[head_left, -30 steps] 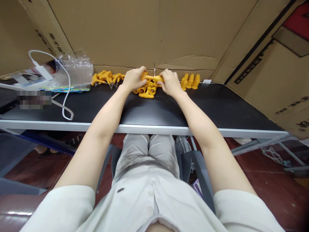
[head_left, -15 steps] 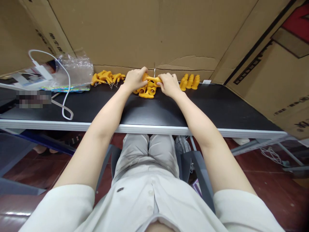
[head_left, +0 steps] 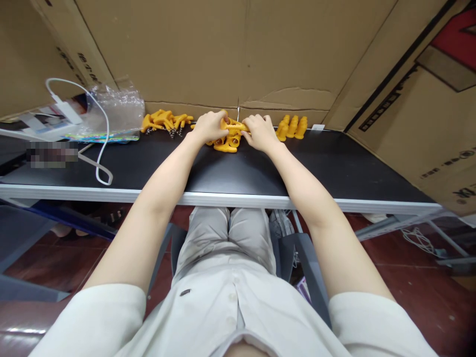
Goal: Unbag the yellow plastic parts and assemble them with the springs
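Both hands are together over the middle of the black table, closed on one yellow plastic corkscrew (head_left: pixel 235 127). My left hand (head_left: pixel 211 126) grips its left end with thumb and fingers. On its right end is my right hand (head_left: pixel 261 132), fingers pinched. Just below and partly behind them lies a pile of yellow corkscrews (head_left: pixel 226 148), with round open ends facing me. To the left, yellow corkscrew handles (head_left: pixel 163 118) lie with their metal spirals showing. Several yellow sleeves (head_left: pixel 292 128) stand upright in rows to the right of my right hand.
A clear plastic bag (head_left: pixel 111 106), a white cable (head_left: pixel 106 124) and flat colourful packets (head_left: pixel 107 138) lie on the left. Cardboard (head_left: pixel 238 54) walls in the back and right. The table's silver front edge (head_left: pixel 238 200) runs below my forearms.
My left hand has shifted slightly right and its grip has changed around the corkscrew. The held corkscrew sits a little lower and is turned. My right hand stays almost in place.
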A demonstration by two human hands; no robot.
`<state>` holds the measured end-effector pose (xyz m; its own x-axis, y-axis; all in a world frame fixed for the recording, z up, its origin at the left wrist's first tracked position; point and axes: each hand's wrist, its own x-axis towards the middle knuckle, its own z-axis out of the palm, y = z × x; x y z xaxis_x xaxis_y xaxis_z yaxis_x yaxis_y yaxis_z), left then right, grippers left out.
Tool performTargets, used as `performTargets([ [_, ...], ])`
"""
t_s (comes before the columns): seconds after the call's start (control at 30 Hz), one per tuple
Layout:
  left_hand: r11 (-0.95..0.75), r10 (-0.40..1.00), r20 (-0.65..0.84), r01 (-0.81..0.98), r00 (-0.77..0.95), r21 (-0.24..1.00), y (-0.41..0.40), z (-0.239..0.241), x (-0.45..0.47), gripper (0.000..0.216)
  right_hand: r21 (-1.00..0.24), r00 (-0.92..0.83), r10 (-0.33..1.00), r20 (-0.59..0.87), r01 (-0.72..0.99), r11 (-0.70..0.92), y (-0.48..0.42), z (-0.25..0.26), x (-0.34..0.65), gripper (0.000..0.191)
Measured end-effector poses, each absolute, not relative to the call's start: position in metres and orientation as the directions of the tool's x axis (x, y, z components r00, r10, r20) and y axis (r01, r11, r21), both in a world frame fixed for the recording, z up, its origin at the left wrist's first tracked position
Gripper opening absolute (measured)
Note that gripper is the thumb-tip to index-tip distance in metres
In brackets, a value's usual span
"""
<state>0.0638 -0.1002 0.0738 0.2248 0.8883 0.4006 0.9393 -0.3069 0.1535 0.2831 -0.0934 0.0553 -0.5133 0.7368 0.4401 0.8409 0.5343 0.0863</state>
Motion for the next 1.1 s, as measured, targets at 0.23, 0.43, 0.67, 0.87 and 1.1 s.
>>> performTargets([
  [0.23, -0.25, 0.913, 0.371, 0.951, 0.17, 0.18, -0.101, 0.076, 0.065, 0.053, 0.064, -0.448, 0.731, 0.514, 0.87, 0.488, -0.086, 0.055, 0.29, 0.041],
  [0.43, -0.176, 0.916, 0.396, 0.95, 0.061, 0.259, -0.085, 0.071, 0.05, 0.048, -0.069, -0.206, 0.793, 0.573, 0.952, 0.297, -0.069, 0.06, 0.318, 0.036],
  [0.67, -0.068, 0.893, 0.429, 0.9, -0.138, 0.431, -0.063, 0.063, 0.022, 0.06, -0.397, 0.231, 0.781, 0.58, 0.918, 0.023, -0.043, 0.06, 0.383, 0.033],
  [0.87, 0.031, 0.872, 0.405, 0.855, -0.276, 0.518, -0.066, 0.057, 0.001, 0.062, -0.583, 0.47, 0.808, 0.355, 0.787, -0.202, -0.063, 0.056, 0.398, 0.04],
  [1.1, 0.121, 0.864, 0.346, 0.817, -0.366, 0.563, -0.07, 0.048, -0.017, 0.088, -0.634, 0.457, 0.843, 0.284, 0.749, -0.192, -0.074, 0.059, 0.388, 0.038],
])
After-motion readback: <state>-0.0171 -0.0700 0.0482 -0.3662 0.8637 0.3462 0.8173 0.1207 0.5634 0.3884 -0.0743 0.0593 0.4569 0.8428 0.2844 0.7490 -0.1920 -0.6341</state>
